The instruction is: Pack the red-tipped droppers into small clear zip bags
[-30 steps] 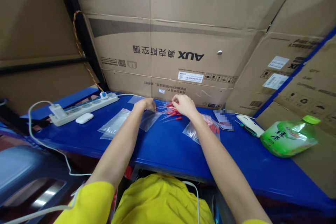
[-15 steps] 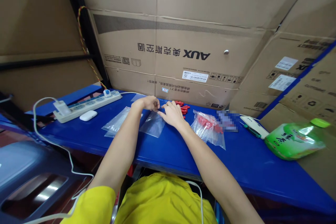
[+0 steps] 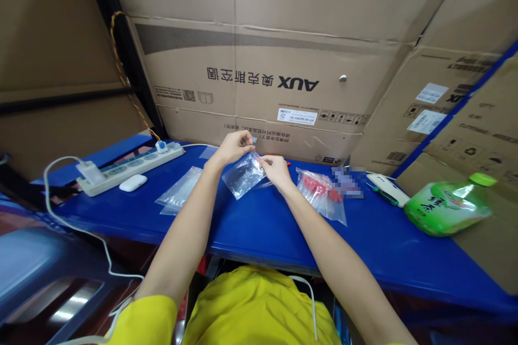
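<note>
Between my two hands hangs a clear plastic bag [image 3: 244,175], tilted and lifted off the table. My left hand [image 3: 237,146] pinches its upper edge. My right hand [image 3: 275,170] has its fingers closed on the bag's right side. Behind the right hand a little red shows from the red pieces [image 3: 288,163], mostly hidden. To the left, more clear plastic bags [image 3: 181,191] lie flat on the table. On the right lies a clear bag with red pieces inside [image 3: 321,194].
On the blue table [image 3: 259,237] are a white power strip [image 3: 133,167], a white earphone case [image 3: 133,183], a white device [image 3: 388,190] and a green bottle [image 3: 447,206]. A large cardboard box [image 3: 251,54] stands along the back. A white cable [image 3: 106,250] hangs at the left.
The plastic bag between my hands has come up off the table and tilted. My left hand has risen, and my right hand now pinches the bag instead of lying over it.
</note>
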Motion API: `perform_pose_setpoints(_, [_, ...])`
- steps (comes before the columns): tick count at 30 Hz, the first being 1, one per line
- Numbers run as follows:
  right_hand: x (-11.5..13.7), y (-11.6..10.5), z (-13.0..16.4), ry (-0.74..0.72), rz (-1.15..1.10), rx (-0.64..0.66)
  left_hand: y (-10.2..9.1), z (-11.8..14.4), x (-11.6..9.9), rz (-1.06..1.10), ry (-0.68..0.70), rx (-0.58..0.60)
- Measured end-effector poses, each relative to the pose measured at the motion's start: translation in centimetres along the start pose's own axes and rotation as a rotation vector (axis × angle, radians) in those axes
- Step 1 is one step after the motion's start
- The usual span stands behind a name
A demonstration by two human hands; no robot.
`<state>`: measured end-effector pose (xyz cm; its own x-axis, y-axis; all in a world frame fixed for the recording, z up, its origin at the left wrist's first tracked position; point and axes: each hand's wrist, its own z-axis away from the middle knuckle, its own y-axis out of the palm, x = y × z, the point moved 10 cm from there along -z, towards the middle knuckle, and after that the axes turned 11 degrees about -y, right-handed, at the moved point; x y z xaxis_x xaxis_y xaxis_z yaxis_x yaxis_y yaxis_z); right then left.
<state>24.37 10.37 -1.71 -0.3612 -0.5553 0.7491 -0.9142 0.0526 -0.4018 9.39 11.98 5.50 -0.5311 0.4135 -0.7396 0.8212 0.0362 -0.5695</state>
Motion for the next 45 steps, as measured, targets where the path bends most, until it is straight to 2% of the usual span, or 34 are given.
perform_pose_setpoints(3, [-0.6, -2.9, 0.5, 0.026, -0.029, -0.224, 0.4, 0.2, -0.9, -0.119, -0.013, -0.16])
perform_pose_setpoints(5, [-0.6, -4.4, 0.9, 0.027, 0.001, -0.328, 1.5, 0.3, -1.3, -0.186, -0.046, -0.172])
perform_pose_setpoints(7, [-0.6, -5.1, 1.0, 0.025, 0.028, -0.362, 3.1, 0.4, -1.8, -0.219, -0.038, -0.119])
perform_pose_setpoints(11, [-0.5, -4.4, 0.5, -0.019, -0.017, -0.294, 5.2, 0.7, -2.1, -0.204, 0.017, -0.046])
perform_pose_setpoints(16, [-1.1, -3.9, 0.2, -0.042, -0.047, -0.255, 5.3, 0.7, -1.5, -0.289, 0.004, -0.087])
perform_pose_setpoints(21, [-2.1, -4.1, 0.2, 0.0, -0.055, -0.281, 5.7, 0.9, -1.3, -0.342, -0.047, -0.07])
perform_pose_setpoints(25, [-2.8, -3.5, 0.2, 0.049, -0.222, -0.283, 6.2, 0.8, -1.5, -0.32, -0.027, -0.038])
perform_pose_setpoints(28, [-3.2, -2.6, 0.1, 0.1, -0.386, -0.232, 6.2, 0.6, -1.4, -0.262, -0.01, -0.027])
perform_pose_setpoints(32, [-3.4, -2.5, 0.0, 0.132, -0.46, -0.204, 6.3, 0.4, -1.3, -0.21, -0.01, 0.014])
perform_pose_setpoints(34, [-3.4, -2.9, 0.0, 0.132, -0.405, -0.224, 6.3, 0.5, -1.5, -0.239, 0.004, 0.017])
perform_pose_setpoints(40, [-2.1, -4.2, 0.4, 0.114, -0.023, -0.32, 6.1, 0.7, -1.9, -0.43, 0.011, -0.048])
perform_pose_setpoints(45, [-0.8, -5.3, 0.8, 0.09, 0.138, -0.388, 6.0, 0.7, -1.7, -0.503, -0.004, -0.094])
